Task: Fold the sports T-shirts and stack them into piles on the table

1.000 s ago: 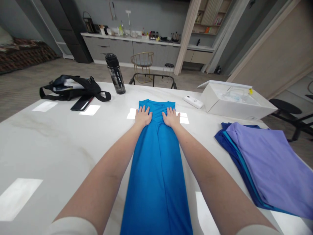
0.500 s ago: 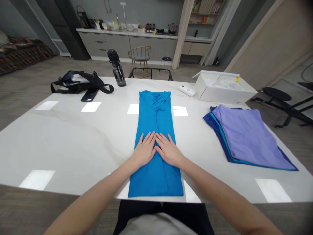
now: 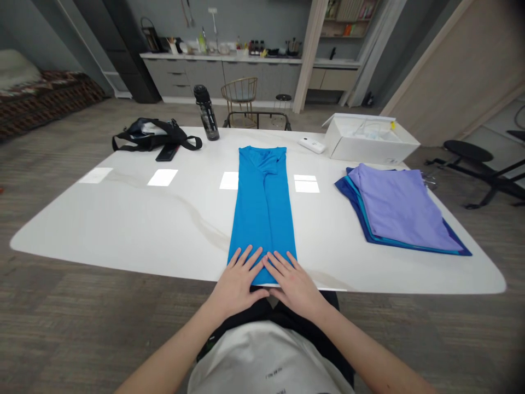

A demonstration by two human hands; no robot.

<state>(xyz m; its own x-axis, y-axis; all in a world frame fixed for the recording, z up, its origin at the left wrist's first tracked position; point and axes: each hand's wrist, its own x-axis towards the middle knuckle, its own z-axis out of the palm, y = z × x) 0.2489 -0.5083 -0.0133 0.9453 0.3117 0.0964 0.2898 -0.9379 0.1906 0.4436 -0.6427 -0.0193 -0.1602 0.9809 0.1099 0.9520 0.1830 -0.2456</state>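
A blue shirt, folded into a long narrow strip, lies flat on the white table with its collar end away from me. My left hand rests palm down on the strip's near end, fingers spread and pointing forward. Beside it, my right hand lies flat on the same end, its fingers spread too. The two hands' index fingertips nearly meet at the middle of the cloth. Both palms reach over the near table edge. Neither hand grips anything.
On the right is a stack of folded clothes, purple on top. Behind it stand an open white box and a small white device. A black bag, a phone and a dark bottle are at the back left.
Both hands have slid toward me along the blue shirt, from its middle to its near end. Their fingers are spread wider. The camera view has shifted too.
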